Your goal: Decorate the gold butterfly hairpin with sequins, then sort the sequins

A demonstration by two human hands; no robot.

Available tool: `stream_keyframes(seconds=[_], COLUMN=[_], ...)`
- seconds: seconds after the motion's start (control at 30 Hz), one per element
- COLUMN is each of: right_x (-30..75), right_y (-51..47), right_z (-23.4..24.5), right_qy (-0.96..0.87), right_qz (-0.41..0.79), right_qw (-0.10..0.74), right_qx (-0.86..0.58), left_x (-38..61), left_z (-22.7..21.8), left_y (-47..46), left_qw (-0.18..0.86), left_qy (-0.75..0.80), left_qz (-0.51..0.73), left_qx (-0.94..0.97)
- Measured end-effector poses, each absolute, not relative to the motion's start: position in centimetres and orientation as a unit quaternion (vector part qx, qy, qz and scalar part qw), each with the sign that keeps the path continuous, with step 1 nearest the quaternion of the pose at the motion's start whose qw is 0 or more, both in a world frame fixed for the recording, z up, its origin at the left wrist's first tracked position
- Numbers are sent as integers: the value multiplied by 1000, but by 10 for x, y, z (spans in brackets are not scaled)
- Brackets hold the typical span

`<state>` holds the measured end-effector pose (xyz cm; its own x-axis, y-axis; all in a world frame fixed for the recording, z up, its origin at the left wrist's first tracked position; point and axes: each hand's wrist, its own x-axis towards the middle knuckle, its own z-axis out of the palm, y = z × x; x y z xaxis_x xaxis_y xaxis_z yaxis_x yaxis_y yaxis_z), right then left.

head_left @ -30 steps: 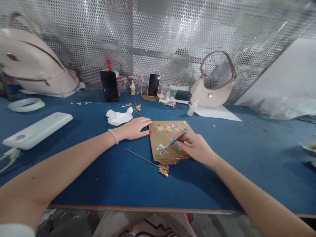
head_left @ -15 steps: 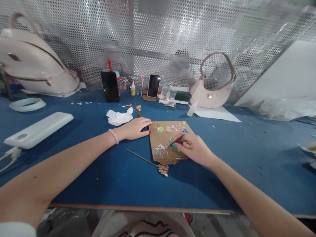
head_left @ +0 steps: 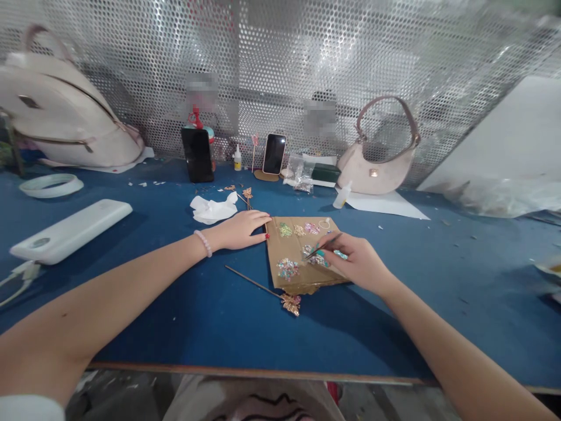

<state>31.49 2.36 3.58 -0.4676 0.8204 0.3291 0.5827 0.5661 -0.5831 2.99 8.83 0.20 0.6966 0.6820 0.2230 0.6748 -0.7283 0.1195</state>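
My right hand (head_left: 357,260) pinches a pair of tweezers (head_left: 323,245) over a piece of cardboard (head_left: 280,248). Its tips are at a pile of mixed rhinestones in the middle; whether they grip a stone is too small to tell. Another multicoloured rhinestone pile (head_left: 288,268) lies at the lower left of the cardboard. Green rhinestones (head_left: 285,230), gold ones (head_left: 299,230) and pink ones (head_left: 312,228) sit along its far side. My left hand (head_left: 245,229) lies flat with fingers stretched, its fingertips on the cardboard's left edge. A hairpin (head_left: 290,303) with a gold ornament rests just in front.
Left of the cardboard are crumpled white tissue (head_left: 214,209) and a white power bank (head_left: 72,231). Behind stand two phones (head_left: 197,155), a small glue bottle (head_left: 237,158), and a handbag (head_left: 379,166). Another bottle (head_left: 342,195) leans near white paper. A backpack (head_left: 74,117) sits far left.
My right hand with the tweezers has moved right, from the lower-left rhinestone pile to the middle pile. My left hand has stayed on the cardboard's edge.
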Motion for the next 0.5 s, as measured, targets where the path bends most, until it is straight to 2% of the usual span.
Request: stream_keyframes(seconds=[0.27, 0.5], right_x=[361, 383], right_y=[44, 56], right_z=[48, 46], right_qy=[-784, -804], right_qz=[246, 211], right_qw=[338, 277], right_qx=[-459, -482], left_x=[30, 29], left_z=[4, 3], left_y=[87, 88], left_qw=[24, 19], left_qy=[381, 375], left_qz=[118, 119], left_qx=[917, 919])
